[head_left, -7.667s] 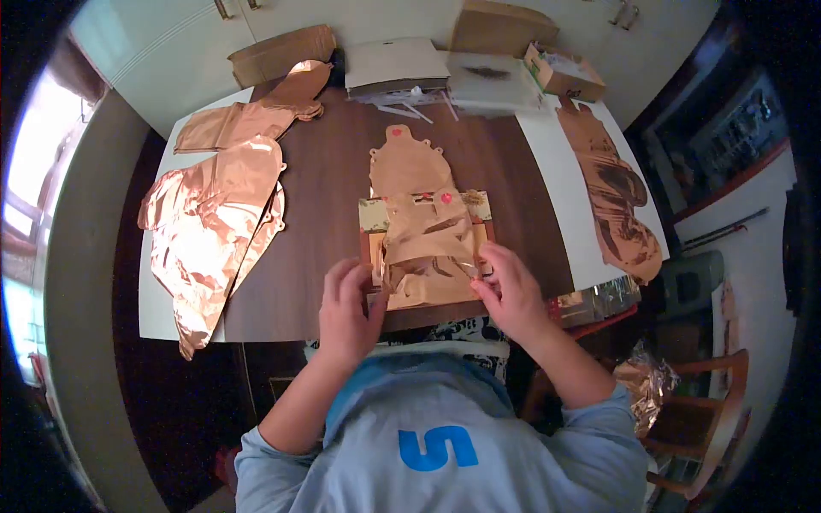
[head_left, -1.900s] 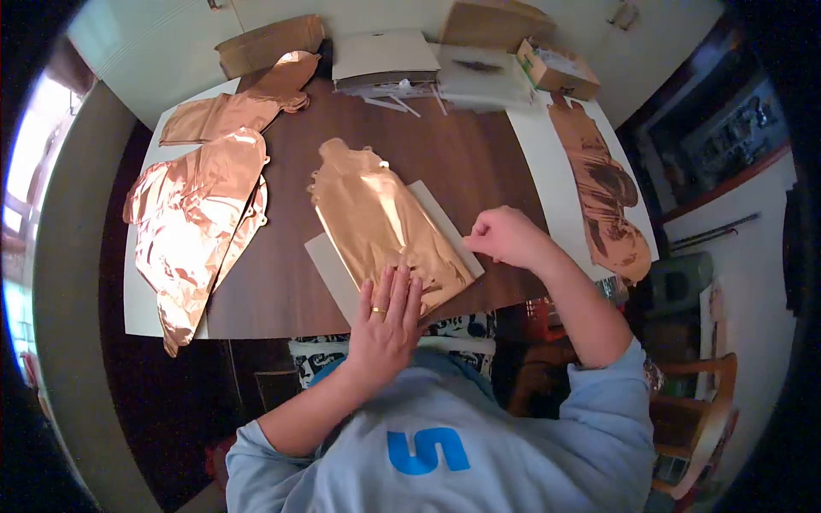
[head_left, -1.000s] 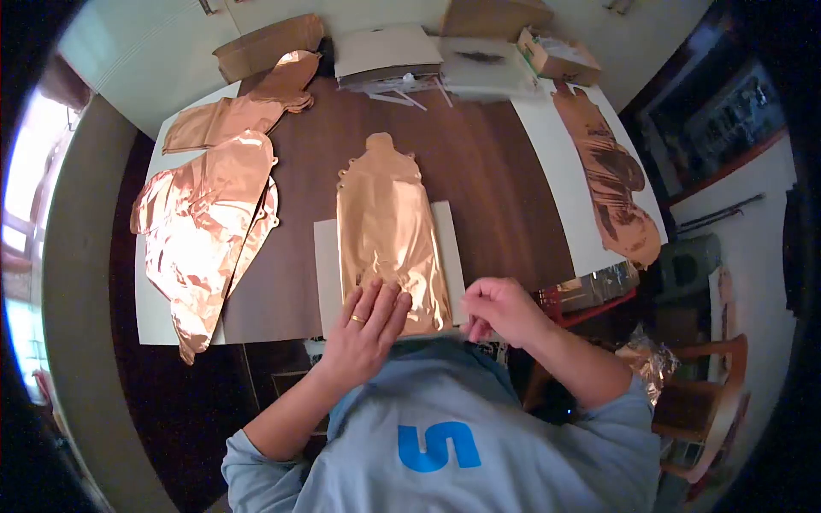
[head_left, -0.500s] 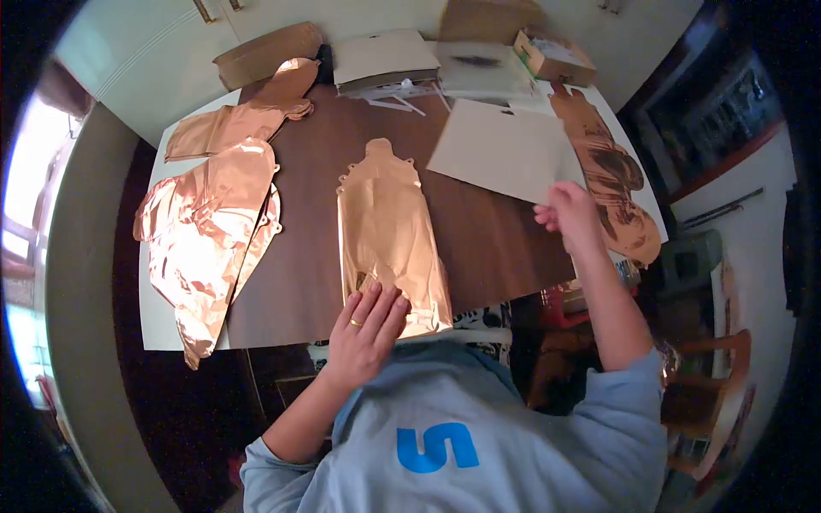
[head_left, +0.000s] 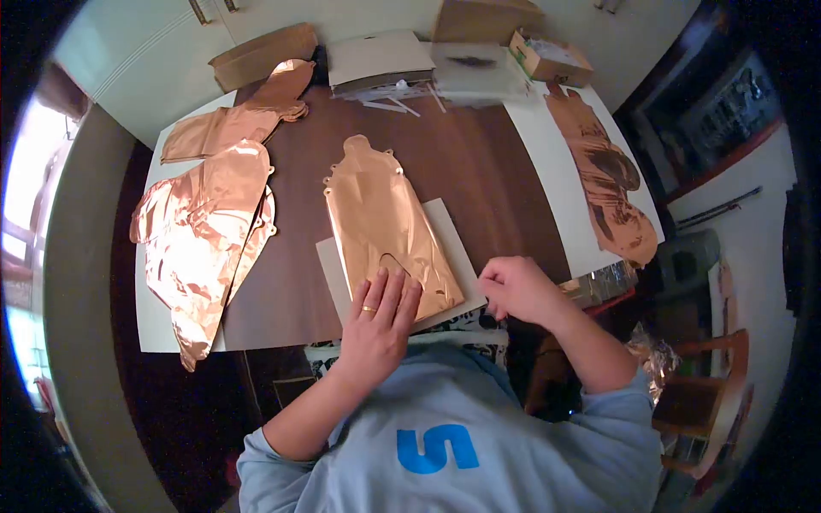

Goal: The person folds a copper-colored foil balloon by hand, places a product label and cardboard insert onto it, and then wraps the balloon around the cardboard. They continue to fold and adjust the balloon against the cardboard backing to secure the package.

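A copper-coloured foil piece (head_left: 376,214) lies flat near the table's front edge, its narrow rounded end pointing away from me. Under it is a pale card (head_left: 449,231), which shows on both sides. My left hand (head_left: 385,316), with a ring on one finger, lies spread on the lower part of the foil. At the card's right edge, my right hand (head_left: 517,291) has its fingers closed in a pinch on the card's lower right corner.
Large shiny foil pieces (head_left: 205,231) lie at the left, with more foil (head_left: 231,124) behind. Other foil (head_left: 603,171) rests on white board at the right. A card stack (head_left: 380,60), clear bags (head_left: 479,73) and an open box (head_left: 552,60) stand at the back.
The pale card, lifted away to the upper right half a second ago, is now under the foil. The foil has tilted slightly. My right hand has come down towards me.
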Tool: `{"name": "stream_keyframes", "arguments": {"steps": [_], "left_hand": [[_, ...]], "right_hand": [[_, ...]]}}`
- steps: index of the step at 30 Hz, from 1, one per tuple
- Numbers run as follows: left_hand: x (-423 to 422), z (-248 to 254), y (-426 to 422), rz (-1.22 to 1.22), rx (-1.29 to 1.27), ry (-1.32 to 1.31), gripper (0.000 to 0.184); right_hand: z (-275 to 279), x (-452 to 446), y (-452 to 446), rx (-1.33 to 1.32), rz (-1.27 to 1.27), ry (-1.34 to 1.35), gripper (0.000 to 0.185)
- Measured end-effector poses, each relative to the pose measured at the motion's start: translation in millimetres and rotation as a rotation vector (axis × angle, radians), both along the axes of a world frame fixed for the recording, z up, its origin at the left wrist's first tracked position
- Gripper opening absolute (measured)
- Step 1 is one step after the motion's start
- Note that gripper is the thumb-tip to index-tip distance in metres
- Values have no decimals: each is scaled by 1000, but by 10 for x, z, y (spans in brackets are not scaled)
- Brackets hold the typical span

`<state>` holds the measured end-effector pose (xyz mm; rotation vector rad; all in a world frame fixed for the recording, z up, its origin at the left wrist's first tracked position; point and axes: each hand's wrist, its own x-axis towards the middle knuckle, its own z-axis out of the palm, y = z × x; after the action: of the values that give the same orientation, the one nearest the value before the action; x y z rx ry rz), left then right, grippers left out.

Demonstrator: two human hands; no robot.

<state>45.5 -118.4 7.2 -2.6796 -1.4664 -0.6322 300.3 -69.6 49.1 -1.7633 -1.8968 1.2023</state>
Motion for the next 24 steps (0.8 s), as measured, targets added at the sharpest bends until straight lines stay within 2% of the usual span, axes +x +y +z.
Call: {"name": "stream_keyframes", "arguments": {"steps": [4,7,10,13,19,24], "left_hand": [[2,8,5,6,-23,-46,46],[-5,12,16,3,-63,-56,51],[-10,47,21,-18,-105,-54,56],[-8,51,19,-26,-114,-55,60],[-27,25,38,-65,-96,-76,62],[-55,39,57,-77,-124,-76,63]], "right_hand": [[92,-35,-165,536,62,-319,22],[234,-114,-188,198,105,-86,26],[184,-178,-73,-265,60,68,29],[124,-189,48,-464,2,204,31],[-19,-255,240,-482,-31,333,30],[109,-369,337,-424,58,197,27]]}}
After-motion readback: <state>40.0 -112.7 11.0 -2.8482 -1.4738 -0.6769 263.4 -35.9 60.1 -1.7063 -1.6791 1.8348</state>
